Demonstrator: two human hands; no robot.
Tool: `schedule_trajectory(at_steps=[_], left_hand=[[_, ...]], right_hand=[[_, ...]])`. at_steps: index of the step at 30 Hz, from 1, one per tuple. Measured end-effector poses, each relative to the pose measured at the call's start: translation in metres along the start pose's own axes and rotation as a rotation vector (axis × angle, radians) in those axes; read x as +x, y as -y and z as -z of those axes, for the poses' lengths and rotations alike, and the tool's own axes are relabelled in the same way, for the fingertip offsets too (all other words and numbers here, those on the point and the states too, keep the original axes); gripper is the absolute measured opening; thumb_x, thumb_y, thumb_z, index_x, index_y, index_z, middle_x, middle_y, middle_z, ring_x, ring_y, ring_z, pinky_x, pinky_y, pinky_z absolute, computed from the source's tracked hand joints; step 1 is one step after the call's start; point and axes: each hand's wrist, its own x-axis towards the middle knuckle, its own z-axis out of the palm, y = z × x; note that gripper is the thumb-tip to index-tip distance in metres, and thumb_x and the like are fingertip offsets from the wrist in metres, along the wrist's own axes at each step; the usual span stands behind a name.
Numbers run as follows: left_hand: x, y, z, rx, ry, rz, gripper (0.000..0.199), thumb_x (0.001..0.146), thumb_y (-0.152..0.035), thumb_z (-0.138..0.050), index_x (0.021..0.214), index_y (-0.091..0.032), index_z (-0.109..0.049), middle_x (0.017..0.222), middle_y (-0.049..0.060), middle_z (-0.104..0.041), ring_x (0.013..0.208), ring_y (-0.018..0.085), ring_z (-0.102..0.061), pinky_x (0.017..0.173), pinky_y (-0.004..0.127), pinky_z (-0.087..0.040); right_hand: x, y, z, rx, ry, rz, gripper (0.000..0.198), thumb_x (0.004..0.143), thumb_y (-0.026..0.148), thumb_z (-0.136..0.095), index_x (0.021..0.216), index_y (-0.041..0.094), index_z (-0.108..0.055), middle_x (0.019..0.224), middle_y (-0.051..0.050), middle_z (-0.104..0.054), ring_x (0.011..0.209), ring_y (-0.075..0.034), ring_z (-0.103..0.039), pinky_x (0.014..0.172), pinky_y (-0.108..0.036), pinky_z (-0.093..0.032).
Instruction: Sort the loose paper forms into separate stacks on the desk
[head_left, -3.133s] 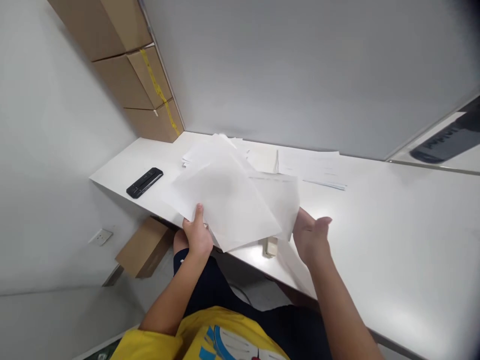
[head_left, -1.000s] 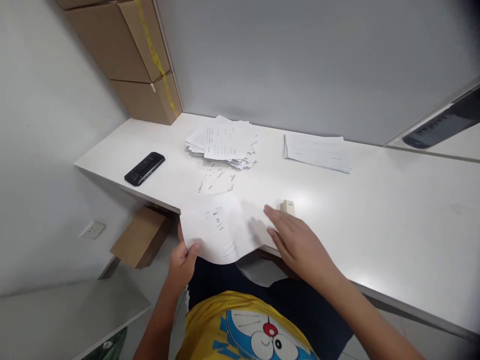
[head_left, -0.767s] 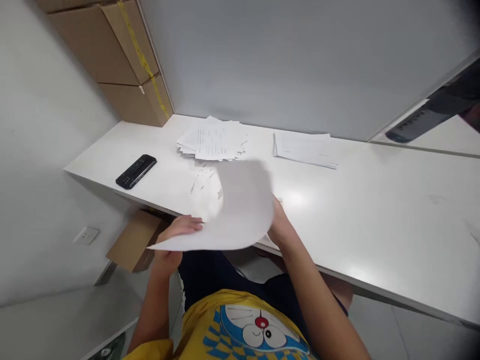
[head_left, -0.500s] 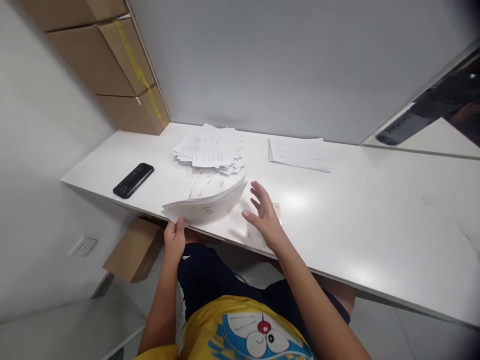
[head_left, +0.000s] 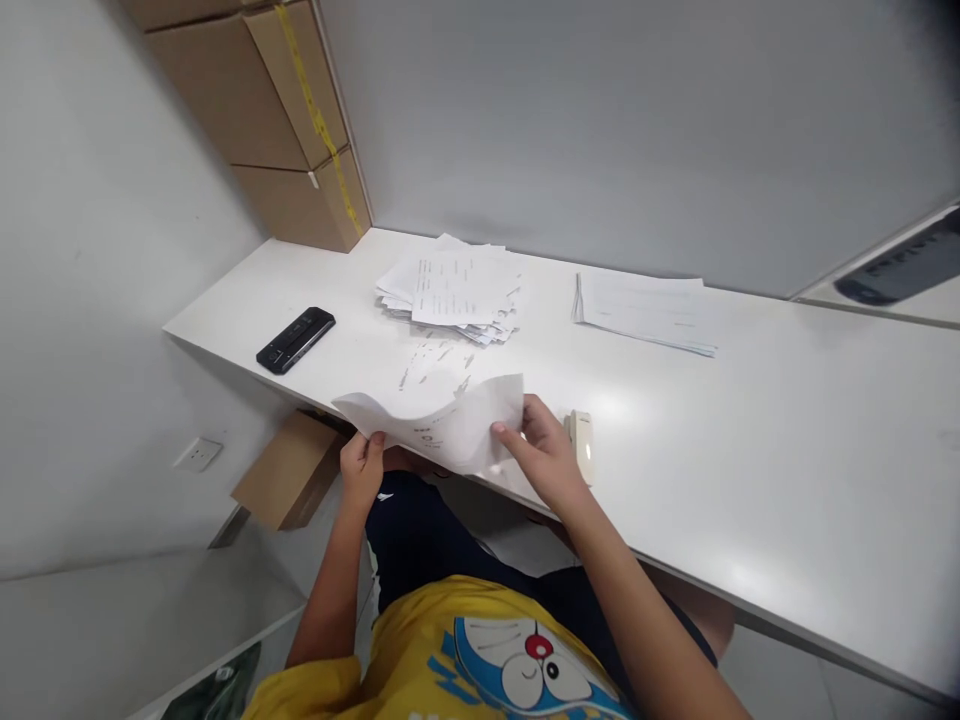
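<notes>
Nearest are the person's yellow shirt point(head_left: 405, 650), printed with a blue and white cartoon, and dark shorts point(head_left: 442, 545) bearing a small white mark on one leg. Above the shorts, the left hand point(head_left: 363, 468) is clamped on the near left edge of some white paper point(head_left: 457, 430), thumb on the side facing the person and fingers behind. The right hand point(head_left: 541, 450) pinches the right end of the same paper, its thumb also in front. Held between the two, the paper hangs over the near edge of the white surface point(head_left: 787, 480), bowed so that its middle dips, with small dark print on it; I cannot tell how many sheets it has. A cream-coloured object point(head_left: 583, 447) lies on the surface just beside the right hand. Low on the left, under the surface, sits a cardboard box point(head_left: 289, 470) near a wall socket point(head_left: 199, 454). Farther in, a black phone-like device point(head_left: 296, 340) lies at the left, an untidy stack of printed sheets point(head_left: 461, 290) spreads in the middle, and a neater stack point(head_left: 645, 312) lies to its right. At the back left, cardboard boxes point(head_left: 247, 105) with yellow tape point(head_left: 319, 120) stand piled against a grey panel point(head_left: 600, 140)
</notes>
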Motion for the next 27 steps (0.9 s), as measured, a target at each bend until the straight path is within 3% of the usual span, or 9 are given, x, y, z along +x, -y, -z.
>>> schedule_trajectory(at_steps=[3, 7, 10, 13, 17, 20, 23, 27], left_hand=[[-0.018, -0.008, 0.000, -0.183, 0.072, 0.061, 0.052, 0.081, -0.068, -0.062, 0.077, -0.017, -0.069, 0.071, 0.005, -0.065, 0.071, 0.020, -0.062, 0.067, 0.030, -0.051], [-0.041, -0.028, -0.003, -0.348, 0.141, 0.200, 0.051, 0.076, -0.065, -0.071, 0.092, -0.016, -0.073, 0.087, 0.009, -0.071, 0.082, 0.023, -0.066, 0.074, 0.032, -0.054], [-0.055, -0.047, -0.001, -0.366, 0.179, 0.310, 0.051, 0.078, -0.063, -0.070, 0.093, -0.015, -0.074, 0.084, 0.008, -0.072, 0.078, 0.022, -0.066, 0.074, 0.032, -0.054], [-0.067, -0.058, 0.004, -0.278, 0.311, 0.373, 0.051, 0.077, -0.063, -0.070, 0.089, -0.014, -0.075, 0.078, 0.006, -0.071, 0.072, 0.020, -0.063, 0.068, 0.029, -0.052], [-0.079, -0.059, 0.002, -0.193, 0.494, 0.425, 0.047, 0.077, -0.061, -0.071, 0.083, -0.015, -0.074, 0.072, 0.003, -0.067, 0.065, 0.017, -0.058, 0.060, 0.025, -0.048], [-0.085, -0.060, -0.010, -0.159, 0.573, 0.444, 0.047, 0.078, -0.057, -0.072, 0.104, -0.017, -0.072, 0.067, -0.001, -0.063, 0.061, 0.014, -0.056, 0.057, 0.022, -0.046], [-0.089, -0.066, -0.028, -0.082, 0.638, 0.424, 0.064, 0.080, -0.051, -0.071, 0.132, -0.017, -0.060, 0.066, -0.002, -0.063, 0.060, 0.014, -0.056, 0.056, 0.021, -0.045], [-0.090, -0.080, -0.054, -0.010, 0.724, 0.313, 0.061, 0.085, -0.046, -0.066, 0.138, -0.018, -0.057, 0.066, -0.003, -0.063, 0.063, 0.014, -0.057, 0.060, 0.023, -0.045]], right_hand=[[-0.021, 0.017, 0.006, 0.140, -0.037, -0.066, 0.035, 0.087, 0.046, -0.068, 0.115, 0.028, -0.058, 0.110, -0.005, -0.068, 0.103, -0.024, -0.063, 0.086, -0.036, -0.052], [-0.049, 0.036, 0.010, 0.299, -0.034, -0.154, 0.037, 0.088, 0.045, -0.068, 0.119, 0.030, -0.054, 0.125, -0.006, -0.066, 0.116, -0.025, -0.062, 0.095, -0.037, -0.053], [-0.070, 0.034, 0.020, 0.339, 0.051, -0.247, 0.039, 0.091, 0.044, -0.065, 0.127, 0.032, -0.054, 0.129, -0.004, -0.065, 0.118, -0.024, -0.061, 0.094, -0.036, -0.053], [-0.093, 0.020, 0.039, 0.321, 0.138, -0.368, 0.038, 0.092, 0.046, -0.062, 0.125, 0.029, -0.056, 0.117, -0.005, -0.070, 0.105, -0.024, -0.066, 0.084, -0.033, -0.054], [-0.126, -0.003, 0.065, 0.198, -0.012, -0.469, 0.039, 0.090, 0.049, -0.061, 0.119, 0.024, -0.058, 0.099, -0.005, -0.072, 0.088, -0.022, -0.067, 0.075, -0.032, -0.052], [-0.145, -0.016, 0.080, 0.104, -0.154, -0.501, 0.040, 0.085, 0.047, -0.063, 0.117, 0.023, -0.059, 0.097, -0.006, -0.072, 0.086, -0.023, -0.066, 0.075, -0.033, -0.052], [-0.155, -0.025, 0.095, 0.072, -0.247, -0.512, 0.038, 0.083, 0.042, -0.064, 0.115, 0.022, -0.060, 0.094, -0.005, -0.072, 0.083, -0.023, -0.066, 0.073, -0.033, -0.052], [-0.160, -0.034, 0.119, 0.106, -0.320, -0.525, 0.031, 0.083, 0.036, -0.064, 0.112, 0.024, -0.060, 0.089, -0.003, -0.071, 0.075, -0.021, -0.065, 0.069, -0.033, -0.052]])
